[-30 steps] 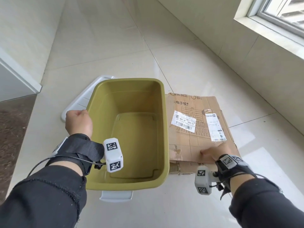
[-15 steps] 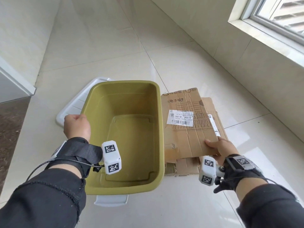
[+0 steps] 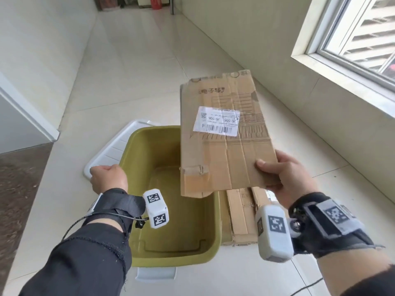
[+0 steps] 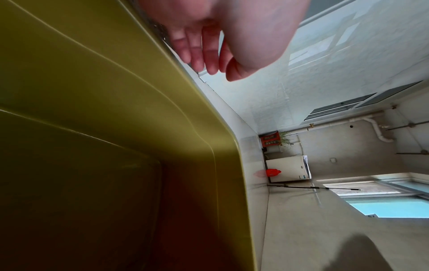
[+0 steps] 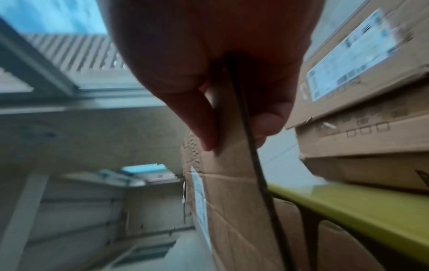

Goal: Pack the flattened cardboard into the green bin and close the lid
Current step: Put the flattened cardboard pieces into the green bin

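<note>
An olive-green bin (image 3: 149,146) stands open on the tiled floor, nothing inside it. My left hand (image 3: 109,178) grips its left rim, fingers curled under the edge (image 4: 197,51). My right hand (image 3: 280,178) pinches the near right corner of a flattened cardboard sheet (image 3: 224,146) with a white shipping label, thumb on top and fingers beneath (image 5: 232,128). The sheet is lifted and tilted, its left part over the bin's right side. More flattened cardboard (image 3: 241,214) lies on the floor against the bin's right wall. The white lid (image 3: 111,150) lies on the floor behind my left hand.
A tiled wall with a window sill (image 3: 342,67) runs along the right. A white wall and baseboard (image 3: 27,112) bound the left, with a dark floor patch (image 3: 17,178) below. The corridor stretches ahead toward distant objects.
My right hand has lifted the top cardboard sheet off the floor stack and swung it up and left over the bin's right edge. The left hand stays on the bin rim.
</note>
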